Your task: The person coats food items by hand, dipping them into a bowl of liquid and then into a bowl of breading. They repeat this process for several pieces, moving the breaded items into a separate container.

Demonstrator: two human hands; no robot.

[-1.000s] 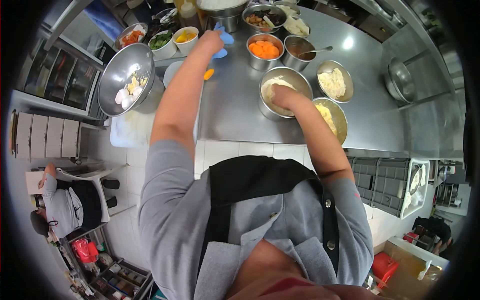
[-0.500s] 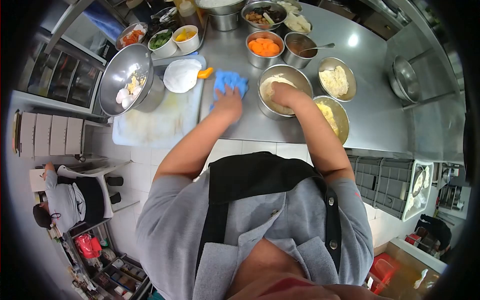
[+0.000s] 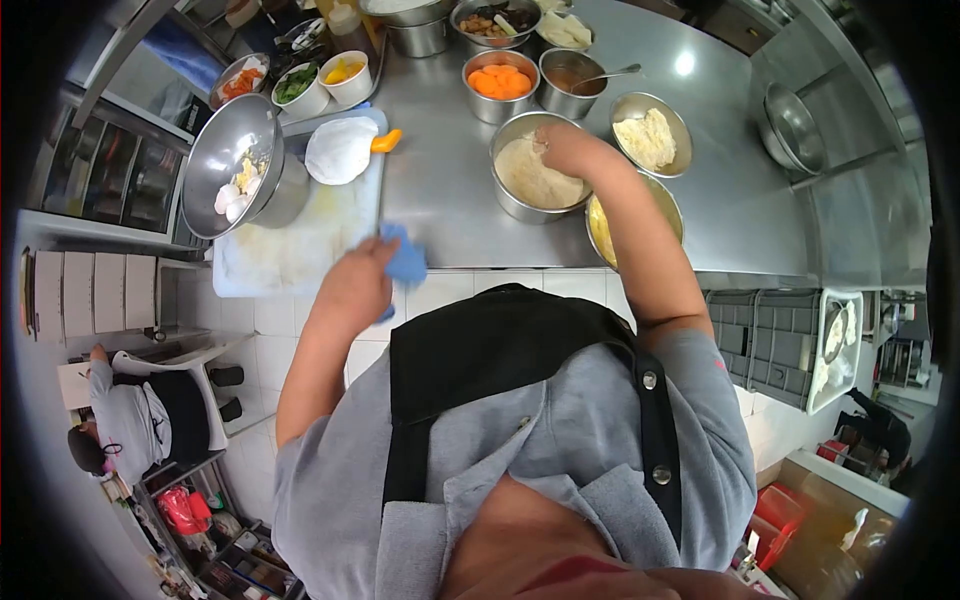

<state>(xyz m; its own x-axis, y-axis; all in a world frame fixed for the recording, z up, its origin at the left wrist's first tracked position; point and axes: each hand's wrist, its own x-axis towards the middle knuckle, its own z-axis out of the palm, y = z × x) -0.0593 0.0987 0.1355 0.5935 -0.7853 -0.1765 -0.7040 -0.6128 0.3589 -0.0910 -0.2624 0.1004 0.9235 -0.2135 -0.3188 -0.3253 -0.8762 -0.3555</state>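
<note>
My left hand (image 3: 357,286) is closed on a blue cloth (image 3: 405,256), just off the table's front edge, right of the white cutting board (image 3: 300,240). A white round piece with an orange handle (image 3: 385,141) lies on that board. Within the steel bowl of pale powder (image 3: 540,176), my right hand (image 3: 568,150) reaches in at the upper right; its fingertips touch the powder and I cannot make out what they hold. Two bowls stand to its right, one with pale dough-like food (image 3: 646,138), one with yellow food (image 3: 602,228) partly under my forearm.
A large steel bowl (image 3: 262,112) with eggs leans at the board's left. Behind are bowls of carrots (image 3: 500,83), brown sauce with a spoon (image 3: 573,82), and white cups of greens and yellow pieces. A person (image 3: 140,425) is at the far left.
My left hand has lifted the blue cloth off the table and moved it toward me and left. My right hand has shifted to the bowl's upper right, uncovering more powder. The view has shifted slightly.
</note>
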